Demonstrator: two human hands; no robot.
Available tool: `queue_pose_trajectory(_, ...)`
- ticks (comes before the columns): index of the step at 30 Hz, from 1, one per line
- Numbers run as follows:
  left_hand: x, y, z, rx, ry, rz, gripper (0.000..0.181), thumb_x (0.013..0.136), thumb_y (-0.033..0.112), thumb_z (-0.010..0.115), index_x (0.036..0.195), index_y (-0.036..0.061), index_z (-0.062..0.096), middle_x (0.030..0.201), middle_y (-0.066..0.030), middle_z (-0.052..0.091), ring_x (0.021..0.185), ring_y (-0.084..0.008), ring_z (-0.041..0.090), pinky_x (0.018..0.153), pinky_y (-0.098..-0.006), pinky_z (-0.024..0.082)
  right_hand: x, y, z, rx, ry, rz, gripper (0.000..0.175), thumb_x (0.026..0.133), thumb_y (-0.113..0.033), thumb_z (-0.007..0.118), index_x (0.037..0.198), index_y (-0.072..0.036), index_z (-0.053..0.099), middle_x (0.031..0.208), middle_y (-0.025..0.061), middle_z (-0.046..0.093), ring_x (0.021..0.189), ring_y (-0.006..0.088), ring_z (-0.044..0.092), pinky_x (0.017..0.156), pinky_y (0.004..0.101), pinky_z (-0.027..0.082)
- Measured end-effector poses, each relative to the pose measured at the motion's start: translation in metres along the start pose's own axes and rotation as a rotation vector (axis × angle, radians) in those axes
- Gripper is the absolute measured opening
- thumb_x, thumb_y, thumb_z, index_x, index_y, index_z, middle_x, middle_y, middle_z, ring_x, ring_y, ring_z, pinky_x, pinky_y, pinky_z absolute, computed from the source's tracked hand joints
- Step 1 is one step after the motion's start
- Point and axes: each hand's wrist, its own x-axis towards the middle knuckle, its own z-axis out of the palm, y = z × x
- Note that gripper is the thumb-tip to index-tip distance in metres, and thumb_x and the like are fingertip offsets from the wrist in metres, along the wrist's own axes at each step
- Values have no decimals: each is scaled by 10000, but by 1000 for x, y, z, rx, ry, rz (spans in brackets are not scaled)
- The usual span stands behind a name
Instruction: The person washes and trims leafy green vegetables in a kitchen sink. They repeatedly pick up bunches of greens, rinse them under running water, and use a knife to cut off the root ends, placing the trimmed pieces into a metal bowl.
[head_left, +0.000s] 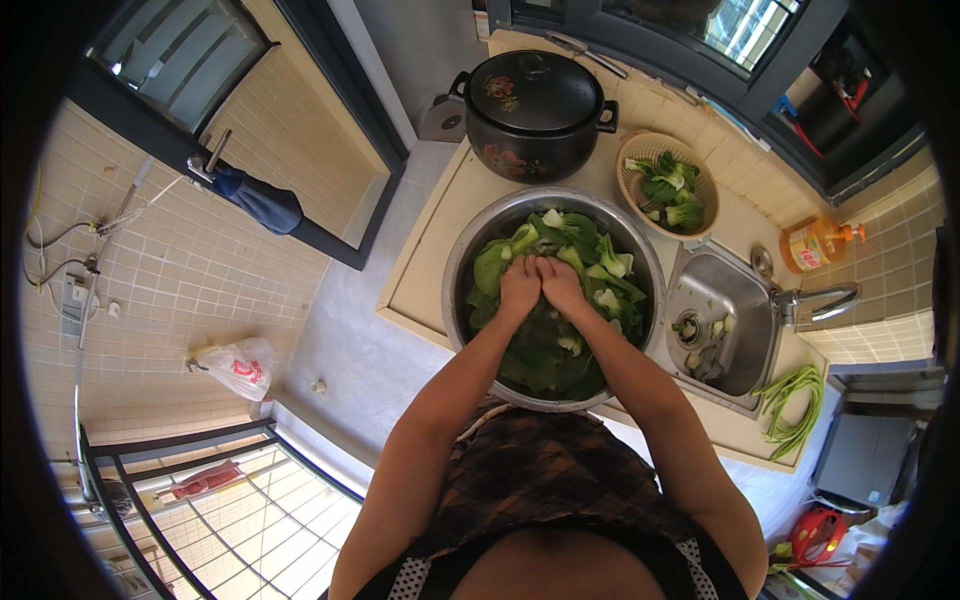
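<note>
A wide stainless steel basin (551, 193) holds leafy greens that look like bok choy (577, 229), with water among them. Over the middle of the basin, my left hand (520, 285) and my right hand (560, 283) meet side by side, thumbs and knuckles close together. Both are bent down against the leaves. Their fingertips are hidden, so whether a leaf is gripped cannot be seen. White stems show to the right of my right hand, and broad dark leaves lie under my wrists.
Behind the basin stands a lidded black pot (531, 112). A beige plastic colander (626, 187) with greens sits at back right. The sink (731, 300) holds scraps beneath a faucet (817, 300). An orange pump bottle (810, 246) and long green beans (806, 416) are farther right.
</note>
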Motion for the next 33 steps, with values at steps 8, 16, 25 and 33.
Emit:
queue_pose_trajectory(8, -4, 8, -2, -497, -54, -150, 321, 956, 295, 428, 1006, 16, 579, 912, -120, 591, 833, -196, 532, 736, -335, 416, 0, 0, -3, 18, 88, -166, 306, 924, -291, 456, 889, -23, 600, 794, 217, 601, 742, 414, 563, 647, 446, 440)
queue_pose_trajectory(16, -7, 19, -6, -784, -45, -273, 342, 951, 303, 452, 1086, 11, 567, 997, -73, 581, 907, -165, 500, 792, -284, 398, -1, -13, -6, 161, 100, -191, 297, 923, -286, 471, 920, -13, 588, 795, 231, 584, 748, 412, 566, 631, 427, 441)
queue_pose_trajectory(25, -16, 10, -23, -617, 87, -152, 335, 980, 343, 392, 1027, 42, 532, 808, -44, 554, 696, -127, 512, 622, -268, 437, 39, -43, -19, 98, -19, 179, 535, 906, -482, 448, 914, 30, 602, 894, 244, 622, 879, 402, 593, 732, 428, 470)
queue_pose_trajectory(33, -44, 44, -62, -750, 147, -229, 392, 853, 382, 641, 1010, 48, 507, 869, -10, 543, 679, -94, 492, 587, -242, 420, 60, -29, 4, -147, -24, 115, 644, 737, -410, 693, 1172, 27, 506, 1057, 213, 616, 990, 358, 595, 846, 396, 477)
